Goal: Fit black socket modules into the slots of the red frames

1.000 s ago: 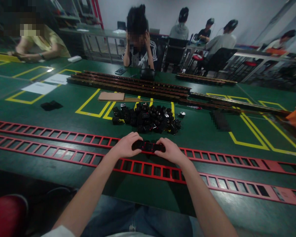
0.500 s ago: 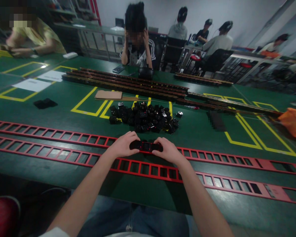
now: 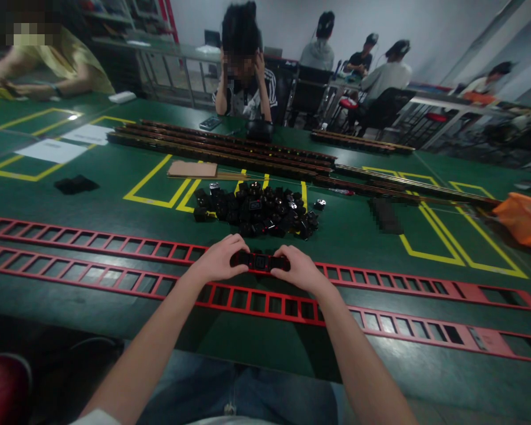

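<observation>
A row of black plastic blocks (image 3: 261, 262), the middle one with a square outline on its face, lies over the far red slotted strip (image 3: 148, 249). My left hand (image 3: 225, 257) is closed on the left end of this row, thumb in front and fingers behind. In the same kind of pinch, my right hand (image 3: 297, 267) grips the right end. Whether the blocks are joined, or seated in the strip's openings, I cannot tell. The near red slotted strip (image 3: 241, 300) passes beneath my forearms.
Beyond my hands lies a pile of similar black blocks (image 3: 256, 206). Farther back are long dark rails (image 3: 221, 147), a cardboard piece (image 3: 192, 170) and white papers (image 3: 53, 151). An orange bag (image 3: 524, 218) lies at right. A person (image 3: 245, 71) sits opposite, head in hands.
The view has shifted slightly, moving the scene a little to the left. Both hands keep their hold on the black blocks, with hardly any movement.
</observation>
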A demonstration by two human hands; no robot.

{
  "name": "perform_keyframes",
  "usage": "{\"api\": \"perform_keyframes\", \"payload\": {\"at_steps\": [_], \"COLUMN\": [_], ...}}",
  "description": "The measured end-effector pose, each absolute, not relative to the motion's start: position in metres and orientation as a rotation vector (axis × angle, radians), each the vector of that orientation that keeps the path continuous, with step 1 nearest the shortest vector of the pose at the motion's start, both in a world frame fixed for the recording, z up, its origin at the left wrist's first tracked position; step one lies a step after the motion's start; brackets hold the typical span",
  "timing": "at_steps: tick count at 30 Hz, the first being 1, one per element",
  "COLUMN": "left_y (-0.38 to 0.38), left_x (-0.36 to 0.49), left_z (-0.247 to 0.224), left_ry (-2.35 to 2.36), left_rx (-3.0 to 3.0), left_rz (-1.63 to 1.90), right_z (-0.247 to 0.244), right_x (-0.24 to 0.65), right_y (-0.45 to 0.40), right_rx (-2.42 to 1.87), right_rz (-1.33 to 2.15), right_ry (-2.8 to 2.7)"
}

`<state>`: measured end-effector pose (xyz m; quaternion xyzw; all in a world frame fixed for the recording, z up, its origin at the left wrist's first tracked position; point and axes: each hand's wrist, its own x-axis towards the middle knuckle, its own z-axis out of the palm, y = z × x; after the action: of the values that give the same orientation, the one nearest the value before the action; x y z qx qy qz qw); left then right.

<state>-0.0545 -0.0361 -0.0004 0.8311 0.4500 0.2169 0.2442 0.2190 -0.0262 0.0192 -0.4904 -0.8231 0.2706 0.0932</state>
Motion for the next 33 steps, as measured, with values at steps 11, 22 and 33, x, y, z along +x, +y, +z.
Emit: {"api": "perform_keyframes", "payload": {"at_steps": [11,22,33], "left_y": [-0.036,-0.046,-0.048], "left_x": [-0.059,-0.073,-0.098], "left_z": [0.001,0.007,-0.001], "left_ry": [1.289,1.5,1.574], "left_rx": [2.175,2.281,2.415], "left_rz": [0.501,0.238,0.13], "right_z": [0.018,0.019,0.018], "right_x": [0.219,0.22,0.22], "right_y": [-0.026,-0.028,-0.029], "right_rx": [-1.447,-1.361,-1.261], "right_rz": [0.802,0.739,0.438], "right_ry": [-2.441,-2.515,-2.694]}}
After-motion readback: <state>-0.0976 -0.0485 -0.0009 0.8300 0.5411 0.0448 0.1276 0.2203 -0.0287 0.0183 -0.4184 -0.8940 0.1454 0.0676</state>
